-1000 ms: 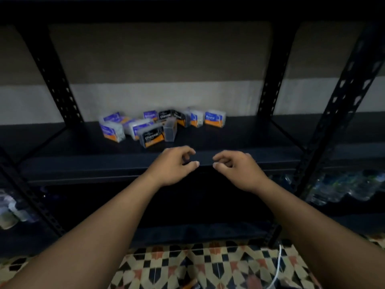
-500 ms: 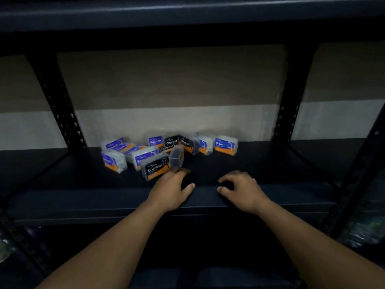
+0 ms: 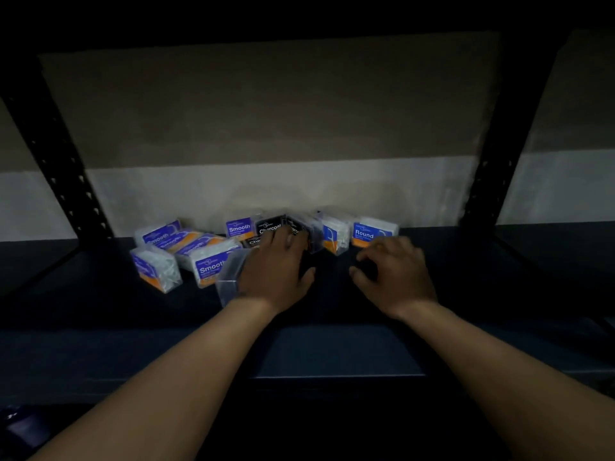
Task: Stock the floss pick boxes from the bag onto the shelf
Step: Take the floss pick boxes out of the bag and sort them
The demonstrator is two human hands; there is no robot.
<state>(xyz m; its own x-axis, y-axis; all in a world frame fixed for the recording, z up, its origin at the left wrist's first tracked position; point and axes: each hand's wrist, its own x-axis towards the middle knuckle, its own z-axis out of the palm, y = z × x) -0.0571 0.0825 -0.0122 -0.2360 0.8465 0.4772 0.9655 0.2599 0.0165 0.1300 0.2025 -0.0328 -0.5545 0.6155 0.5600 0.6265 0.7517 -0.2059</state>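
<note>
Judging by the shelf (image 3: 499,281), most of the stocking looks done: roughly ten floss pick boxes (image 3: 213,264) sit in a loose huddle at the back, some upright, some lying flat or askew. The left hand (image 3: 276,267) lies over a clear-sided box (image 3: 229,277) at the front of the group; whether it grips or only presses I cannot tell. The right hand (image 3: 392,274) hovers just before the box marked Round (image 3: 372,231), fingers loosely curled, holding nothing. The bag is out of view, so what remains in it is unknown; straightening the boxes seems left.
</note>
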